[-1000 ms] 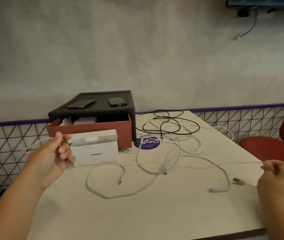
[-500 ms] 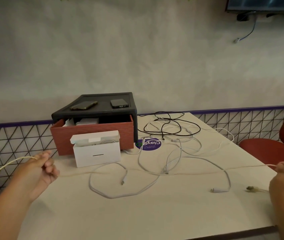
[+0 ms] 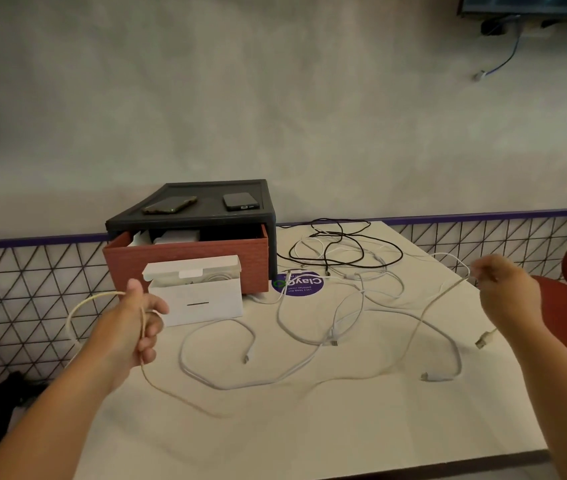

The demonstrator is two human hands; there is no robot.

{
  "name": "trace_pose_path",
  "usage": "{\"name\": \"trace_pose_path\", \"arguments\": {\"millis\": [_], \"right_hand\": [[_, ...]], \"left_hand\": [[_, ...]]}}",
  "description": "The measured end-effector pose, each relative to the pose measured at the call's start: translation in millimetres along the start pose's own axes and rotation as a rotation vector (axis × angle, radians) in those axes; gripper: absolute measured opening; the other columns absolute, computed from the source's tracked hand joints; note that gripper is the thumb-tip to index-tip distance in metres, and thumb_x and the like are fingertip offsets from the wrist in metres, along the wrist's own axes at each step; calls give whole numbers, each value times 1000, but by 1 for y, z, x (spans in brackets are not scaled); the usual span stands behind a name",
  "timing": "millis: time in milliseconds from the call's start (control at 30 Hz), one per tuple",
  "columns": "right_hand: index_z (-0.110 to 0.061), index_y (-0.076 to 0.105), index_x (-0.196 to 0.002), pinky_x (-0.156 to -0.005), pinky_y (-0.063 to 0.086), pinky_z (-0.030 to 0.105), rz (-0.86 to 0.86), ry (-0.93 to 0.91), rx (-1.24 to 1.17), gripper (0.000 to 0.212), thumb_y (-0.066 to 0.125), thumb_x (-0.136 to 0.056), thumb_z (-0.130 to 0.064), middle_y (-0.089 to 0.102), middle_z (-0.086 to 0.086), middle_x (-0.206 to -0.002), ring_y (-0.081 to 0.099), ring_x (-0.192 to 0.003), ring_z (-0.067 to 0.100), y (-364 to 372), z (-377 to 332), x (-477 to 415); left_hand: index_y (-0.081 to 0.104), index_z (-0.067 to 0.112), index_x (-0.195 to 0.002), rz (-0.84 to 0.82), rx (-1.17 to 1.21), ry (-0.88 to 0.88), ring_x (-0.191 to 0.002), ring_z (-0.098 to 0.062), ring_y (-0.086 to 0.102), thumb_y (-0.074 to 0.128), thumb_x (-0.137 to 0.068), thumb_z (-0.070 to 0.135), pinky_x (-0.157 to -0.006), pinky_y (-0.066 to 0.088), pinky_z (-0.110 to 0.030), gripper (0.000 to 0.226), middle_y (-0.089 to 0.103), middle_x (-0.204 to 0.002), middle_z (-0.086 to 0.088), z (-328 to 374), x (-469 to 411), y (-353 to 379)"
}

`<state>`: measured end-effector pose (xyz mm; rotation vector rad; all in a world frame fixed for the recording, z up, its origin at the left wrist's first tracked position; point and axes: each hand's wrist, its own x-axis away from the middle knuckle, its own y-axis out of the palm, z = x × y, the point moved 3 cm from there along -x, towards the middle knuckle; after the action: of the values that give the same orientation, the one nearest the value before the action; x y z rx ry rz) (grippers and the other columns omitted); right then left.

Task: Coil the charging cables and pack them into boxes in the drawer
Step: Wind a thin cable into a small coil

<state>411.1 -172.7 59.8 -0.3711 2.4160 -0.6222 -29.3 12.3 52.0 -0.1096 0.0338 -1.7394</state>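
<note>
One loop of cream cable is gripped in my left hand, my right hand pinches it farther along, slack sagging onto the table, so I'd feed matching loops across.

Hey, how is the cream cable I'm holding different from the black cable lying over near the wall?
Support: the thin cream charging cable is held by the left hand and right hand; the thin black cable lies untouched on the white table.
Shape: the cream charging cable sags in one long span between the hands; the black cable sits in loose overlapping loops.
Shared: neither is coiled yet.
</note>
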Motion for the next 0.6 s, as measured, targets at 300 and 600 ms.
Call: {"name": "trace_pose_path", "arguments": {"millis": [300,600], "right_hand": [[-25,65,-101,-67,38,15,-274,-236,-228,20,62,-87,-12,64,-4,-98,60,-96,19,37,-85,45],[-23,69,-108,-88,37,10,-673,-841,-282,25,66,-85,-13,45,-15,-122,43,-115,1,53,-191,114]], "left_hand": [[35,18,-53,-431,-403,272,-43,-9,20,31,-101,33,-45,19,-22,50,29,-50,5,22,38,69],[34,25,-50,-612,-571,500,-51,-8,25,42,-78,53,-56,21,-28,40,24,-50,10,29,74,111]]}}
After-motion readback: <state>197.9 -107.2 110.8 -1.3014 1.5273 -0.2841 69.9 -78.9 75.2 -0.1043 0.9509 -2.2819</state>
